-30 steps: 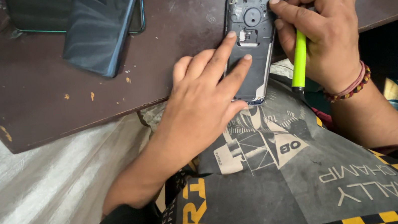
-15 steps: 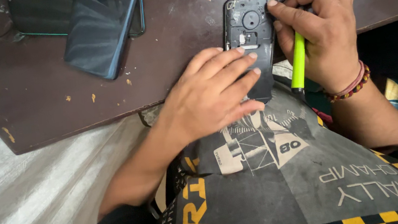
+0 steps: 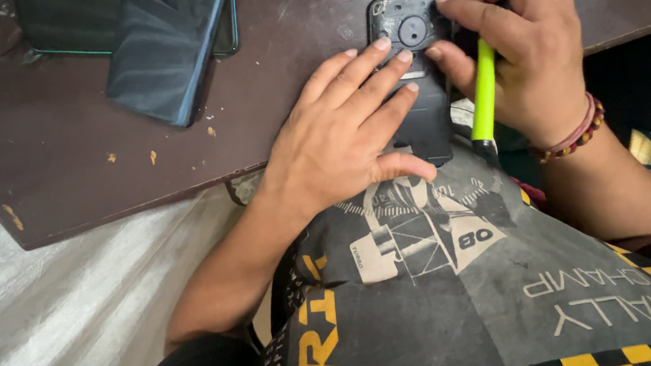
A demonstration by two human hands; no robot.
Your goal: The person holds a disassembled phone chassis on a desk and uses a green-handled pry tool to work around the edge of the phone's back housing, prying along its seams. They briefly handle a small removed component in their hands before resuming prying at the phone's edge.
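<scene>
Phone [image 3: 419,72]: dark handset lying back-up with its rear cover off, round camera ring showing near the top; upper centre of the frame, at the near edge of the worktop [image 3: 93,178], lower end overhanging toward the lap.
Left hand [image 3: 340,136]: laid flat across the phone's middle and lower part, fingers spread and pressing down, thumb along the bottom end; grip apart, clamped on nothing.
Right hand [image 3: 529,50]: upper right of the frame, fingertips touching the phone's upper right edge; grip together around the green tool.
Green tool [image 3: 484,93]: slim yellow-green stick with a dark lower tip, held nearly upright just beside the phone's right edge.
Wristband [image 3: 576,131]: beaded, on the right wrist.
Dark panels [image 3: 160,46]: flat, stacked, upper left of the frame, well apart from the phone.
Worktop: dark brown, chipped.
</scene>
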